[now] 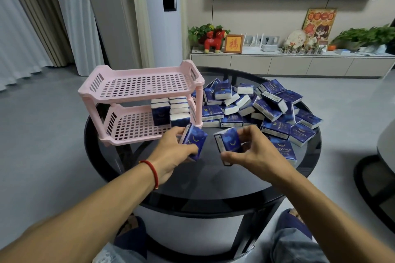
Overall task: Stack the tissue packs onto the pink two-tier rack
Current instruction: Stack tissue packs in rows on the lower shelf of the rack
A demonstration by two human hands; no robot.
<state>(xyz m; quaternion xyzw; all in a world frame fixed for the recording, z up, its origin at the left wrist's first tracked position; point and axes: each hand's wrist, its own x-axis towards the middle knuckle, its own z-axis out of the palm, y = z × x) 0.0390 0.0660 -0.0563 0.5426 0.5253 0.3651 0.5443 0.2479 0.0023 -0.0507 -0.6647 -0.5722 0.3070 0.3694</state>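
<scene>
Now, head view: one camera, looking down over a round black glass table [213, 188].
Counts: one pink slotted plastic two-tier rack [141, 100]; two hands, each with one pack; a loose heap of blue-and-white tissue packs [256, 107] too jumbled to count exactly, several dozen at a glance; a small block of stacked packs [171, 112] on the rack's lower tier, at its right end, number unclear.
Rack place: left half of the table, upper tier bare, long axis running left to right.
Left hand [171, 153]: arm reaching forward, a red cord bracelet [152, 172] at the wrist, thumb and fingers curled round a blue tissue pack [193, 142] just in front of the rack's lower tier; pack tilted, long axis leaning up and to the left.
Right hand [259, 151]: thumb below, fingers above, pinching a second blue tissue pack [227, 143] near the table centre; its long axis stands nearly upright, printed face toward the camera.
Heap place: right half of the table, packs lying at all angles.
</scene>
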